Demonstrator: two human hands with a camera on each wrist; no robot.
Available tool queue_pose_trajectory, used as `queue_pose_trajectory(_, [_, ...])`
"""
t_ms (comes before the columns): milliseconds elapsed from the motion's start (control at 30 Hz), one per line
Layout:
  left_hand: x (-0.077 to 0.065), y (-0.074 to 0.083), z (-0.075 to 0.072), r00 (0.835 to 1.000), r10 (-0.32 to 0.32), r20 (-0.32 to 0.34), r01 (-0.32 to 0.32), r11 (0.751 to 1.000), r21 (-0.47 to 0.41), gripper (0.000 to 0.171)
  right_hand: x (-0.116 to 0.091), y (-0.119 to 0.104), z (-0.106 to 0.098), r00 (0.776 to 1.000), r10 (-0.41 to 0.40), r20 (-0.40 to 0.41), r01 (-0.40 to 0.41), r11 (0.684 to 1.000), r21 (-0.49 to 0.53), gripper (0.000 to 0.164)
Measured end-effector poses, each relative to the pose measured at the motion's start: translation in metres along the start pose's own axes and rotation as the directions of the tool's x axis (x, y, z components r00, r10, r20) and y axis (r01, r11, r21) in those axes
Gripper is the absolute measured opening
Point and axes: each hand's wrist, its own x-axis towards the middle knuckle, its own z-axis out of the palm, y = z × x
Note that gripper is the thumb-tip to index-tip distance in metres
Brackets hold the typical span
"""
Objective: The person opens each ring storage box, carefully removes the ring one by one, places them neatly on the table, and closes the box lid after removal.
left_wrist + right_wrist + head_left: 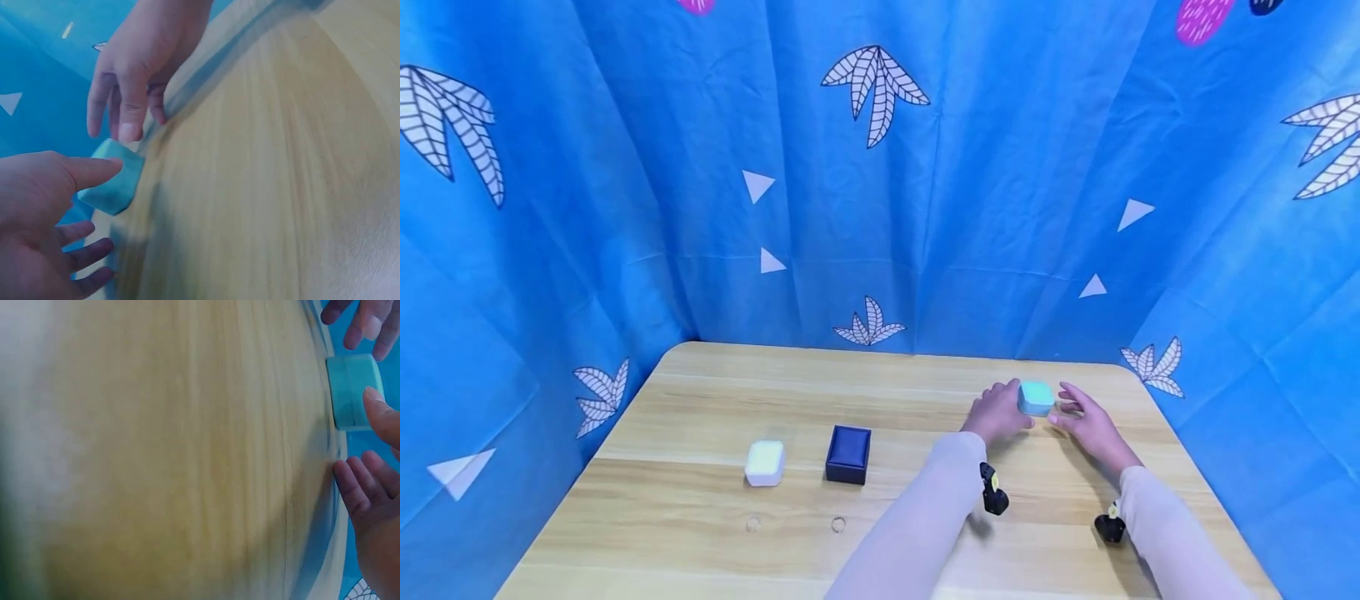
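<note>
A small turquoise box (pixel 1037 398) with rounded corners stands near the back right of the table, between my two hands. My left hand (pixel 1000 412) is at its left side; in the left wrist view the left thumb (pixel 94 172) overlaps the box and the other fingers are spread apart. On the box's right is my right hand (pixel 1092 429), its fingers loosely bent. Seen from the right wrist, the right thumb (pixel 380 412) overlaps the box's edge, with the fingers apart from it. Neither hand is closed around the box.
Toward the left of the wooden table (pixel 700 400) stand a white box (pixel 765 463) and a dark blue box (pixel 848 454). One ring (pixel 838 524) lies in front of the blue box, another faint ring (pixel 753 523) before the white one. Blue curtain (pixel 880 208) surrounds the table's back and sides.
</note>
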Motion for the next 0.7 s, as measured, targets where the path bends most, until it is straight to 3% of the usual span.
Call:
queue_pose_trajectory(267, [0.013, -0.001, 0.012, 0.999, -0.038, -0.025, 0.040, 0.997, 0.069, 0.064, 0.008, 0.005, 0.000, 0.999, 0.015, 0.045, -0.013, 1.000, -0.027, 0.076])
queue_pose_trajectory(433, [0.019, 0.006, 0.015, 0.998, -0.061, -0.015, 0.062, 0.996, 0.062, 0.064, 0.012, 0.002, -0.006, 0.998, -0.006, 0.055, 0.011, 0.995, -0.101, 0.073])
queue_pose_trajectory(700, [0.025, 0.011, 0.015, 0.986, -0.164, -0.029, 0.164, 0.986, -0.015, 0.062, 0.025, -0.001, -0.001, 0.997, 0.002, 0.077, 0.004, 0.997, -0.081, 0.073])
